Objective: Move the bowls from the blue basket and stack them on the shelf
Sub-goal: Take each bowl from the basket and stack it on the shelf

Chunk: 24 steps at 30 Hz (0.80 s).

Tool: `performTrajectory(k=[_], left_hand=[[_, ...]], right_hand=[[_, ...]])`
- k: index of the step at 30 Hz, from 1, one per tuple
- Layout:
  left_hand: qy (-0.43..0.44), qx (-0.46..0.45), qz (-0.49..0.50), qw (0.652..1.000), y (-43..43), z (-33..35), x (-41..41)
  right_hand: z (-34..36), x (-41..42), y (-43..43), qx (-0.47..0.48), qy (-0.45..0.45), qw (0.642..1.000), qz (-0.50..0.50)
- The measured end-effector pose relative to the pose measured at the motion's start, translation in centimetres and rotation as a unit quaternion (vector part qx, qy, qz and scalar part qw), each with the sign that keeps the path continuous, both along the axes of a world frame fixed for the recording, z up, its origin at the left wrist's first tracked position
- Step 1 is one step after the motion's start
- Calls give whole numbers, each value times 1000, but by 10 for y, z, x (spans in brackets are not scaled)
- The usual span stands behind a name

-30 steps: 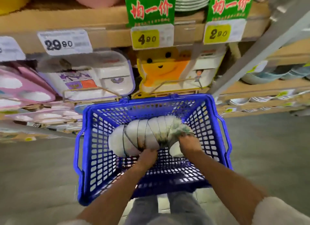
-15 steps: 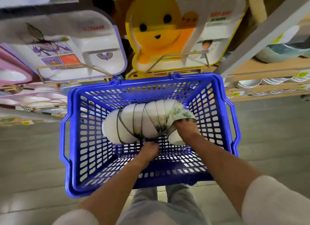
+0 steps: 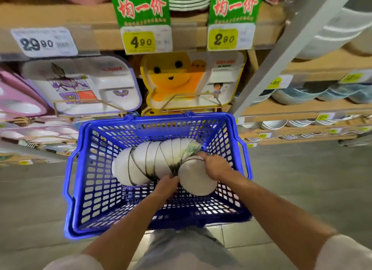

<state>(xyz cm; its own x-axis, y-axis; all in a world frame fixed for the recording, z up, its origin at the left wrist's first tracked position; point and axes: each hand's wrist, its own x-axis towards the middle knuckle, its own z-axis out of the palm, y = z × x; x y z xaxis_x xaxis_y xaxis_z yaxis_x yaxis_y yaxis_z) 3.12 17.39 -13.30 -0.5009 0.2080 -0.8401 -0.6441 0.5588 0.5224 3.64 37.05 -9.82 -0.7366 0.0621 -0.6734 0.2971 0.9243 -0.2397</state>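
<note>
Bowls point(image 3: 153, 163), white with dark rims, lie nested on their sides in a curved row across the floor of the blue basket point(image 3: 159, 117), running from its left-middle toward the right wall. At the near right end of the row 1 end bowl point(image 3: 196, 181) sits tipped away from the others, its pale underside facing the camera. The right hand point(image 3: 216, 166) has its fingers curled over the rim of that bowl, gripping it. The left hand point(image 3: 167, 186) is tucked in at the junction between that bowl and the rest, fingers curled against the lower edge of the row as if steadying it.

Every bowl in view is inside the basket, so by my reading none of this load has reached the shelf point(image 3: 314, 108) yet. The task looks to be at its very start: freeing the first bowl, or perhaps lifting the whole row, I cannot tell which. All the carrying and stacking is left to do.

Behind the basket stand 2 children's divided trays point(image 3: 84, 84), 1 white and purple, 1 yellow. Above them hang price tags point(image 3: 141, 41). Other bowls already sit on the boards to the right, past a grey post point(image 3: 281, 54).
</note>
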Motion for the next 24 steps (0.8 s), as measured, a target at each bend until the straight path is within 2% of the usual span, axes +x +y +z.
performTrajectory(k=[3,6,8,14,17,19,21,22,24], left_hand=[[60,76,67,993,8,22,1],[101,159,95,978,11,56,-1],[133,200,109,965,15,86,-9],[235,316,196,898,34,194,-40],[278,342,238,866,37,242,-45],[299,364,255,845,38,271,-44],[304,379,241,840,39,297,-43],[301,385,236,840,39,306,-43],[289,399,235,838,40,322,-44]], right_hand=[[35,-8,15,-120,-2,982,-143],[73,-11,24,-247,-16,922,-298],[100,-14,29,-310,-14,886,-345],[190,-15,30,-457,17,799,-391],[237,-8,20,-475,59,786,-390],[262,-2,11,-462,120,792,-380],[282,5,1,-440,195,794,-371],[289,8,-4,-443,230,779,-379],[301,12,-15,-485,291,717,-408]])
